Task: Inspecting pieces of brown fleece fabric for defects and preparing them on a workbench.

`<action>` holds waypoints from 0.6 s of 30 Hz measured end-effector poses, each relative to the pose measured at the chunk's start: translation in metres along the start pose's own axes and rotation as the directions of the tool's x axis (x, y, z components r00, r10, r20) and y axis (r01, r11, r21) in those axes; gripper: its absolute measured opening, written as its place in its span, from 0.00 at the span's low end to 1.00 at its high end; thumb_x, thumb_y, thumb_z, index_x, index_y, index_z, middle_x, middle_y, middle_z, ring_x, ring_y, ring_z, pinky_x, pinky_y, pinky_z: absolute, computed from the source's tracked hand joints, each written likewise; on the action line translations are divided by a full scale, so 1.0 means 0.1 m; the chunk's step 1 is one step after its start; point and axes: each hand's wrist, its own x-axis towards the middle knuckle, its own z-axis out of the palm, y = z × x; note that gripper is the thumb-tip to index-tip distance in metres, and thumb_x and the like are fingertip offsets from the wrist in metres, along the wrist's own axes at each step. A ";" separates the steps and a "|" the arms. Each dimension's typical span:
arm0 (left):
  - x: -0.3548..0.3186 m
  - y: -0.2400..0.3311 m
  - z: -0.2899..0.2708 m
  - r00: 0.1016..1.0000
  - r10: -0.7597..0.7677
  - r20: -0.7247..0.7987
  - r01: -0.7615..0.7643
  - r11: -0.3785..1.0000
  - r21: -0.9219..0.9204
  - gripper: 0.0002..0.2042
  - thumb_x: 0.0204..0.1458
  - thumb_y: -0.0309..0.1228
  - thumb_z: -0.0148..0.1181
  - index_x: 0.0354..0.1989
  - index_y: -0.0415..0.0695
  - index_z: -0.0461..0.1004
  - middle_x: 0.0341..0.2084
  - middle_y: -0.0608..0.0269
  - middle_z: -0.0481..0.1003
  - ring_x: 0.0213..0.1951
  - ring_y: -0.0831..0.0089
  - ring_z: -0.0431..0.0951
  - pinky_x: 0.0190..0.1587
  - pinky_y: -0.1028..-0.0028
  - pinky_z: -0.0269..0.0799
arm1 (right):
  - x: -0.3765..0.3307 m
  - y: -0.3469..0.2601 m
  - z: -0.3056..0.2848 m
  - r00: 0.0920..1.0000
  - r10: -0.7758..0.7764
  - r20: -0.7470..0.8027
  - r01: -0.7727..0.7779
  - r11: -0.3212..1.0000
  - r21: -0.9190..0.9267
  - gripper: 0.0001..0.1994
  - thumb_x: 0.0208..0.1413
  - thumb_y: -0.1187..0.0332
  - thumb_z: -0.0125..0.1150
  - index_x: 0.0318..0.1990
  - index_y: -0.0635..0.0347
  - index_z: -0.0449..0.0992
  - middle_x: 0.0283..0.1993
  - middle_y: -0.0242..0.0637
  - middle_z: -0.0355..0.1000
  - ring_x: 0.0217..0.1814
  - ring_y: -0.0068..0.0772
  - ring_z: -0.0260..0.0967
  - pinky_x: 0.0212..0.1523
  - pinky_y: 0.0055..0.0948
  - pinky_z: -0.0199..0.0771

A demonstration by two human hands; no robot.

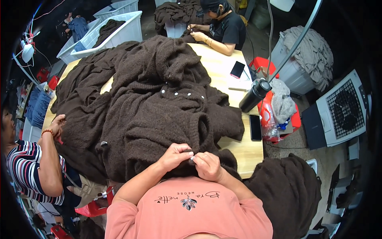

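In front of my chest, both hands meet at the near edge of a dark brown knit garment [159,135]. My left hand [175,156] pinches the knit between thumb and fingers. Right beside it, my right hand [207,165] is closed on the same edge, its fingertips at a small white button [192,158]. The fingers partly hide the button and the cloth under it. Farther up the pile, several white buttons [176,94] show in a row on brown knit.
Brown knitwear covers most of the wooden table [247,159]. On its right are a black phone [255,127], a dark flask [256,95] and a red-edged phone [237,69]. Co-workers sit at left [34,167] and far side [229,30]. More brown knitwear [284,195] lies at my right.
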 end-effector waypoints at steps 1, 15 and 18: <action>0.00 -0.01 0.01 1.000 0.009 -0.023 -0.009 1.000 0.009 0.02 0.50 0.23 0.56 0.29 0.39 0.74 0.24 0.70 0.72 0.28 0.85 0.68 0.31 0.83 0.64 | -0.01 0.01 0.00 1.000 -0.002 0.020 0.003 1.000 -0.026 0.09 0.34 0.81 0.57 0.28 0.66 0.70 0.26 0.40 0.67 0.18 0.32 0.62 0.18 0.26 0.63; -0.08 -0.15 0.00 0.958 0.221 -0.181 -0.174 0.954 0.245 0.05 0.47 0.21 0.58 0.33 0.36 0.77 0.21 0.70 0.73 0.25 0.85 0.69 0.27 0.81 0.67 | 0.01 0.06 0.05 0.957 0.240 0.165 -0.264 0.954 0.143 0.10 0.36 0.84 0.56 0.29 0.65 0.71 0.35 0.46 0.70 0.30 0.44 0.71 0.30 0.30 0.73; -0.09 -0.19 0.04 0.935 0.286 -0.212 -0.193 0.908 0.372 0.07 0.44 0.19 0.58 0.33 0.37 0.77 0.21 0.68 0.72 0.25 0.84 0.69 0.27 0.80 0.66 | 0.05 0.12 0.01 0.888 0.302 0.347 -0.392 0.892 0.224 0.07 0.39 0.81 0.55 0.30 0.64 0.70 0.39 0.45 0.70 0.35 0.44 0.71 0.31 0.33 0.72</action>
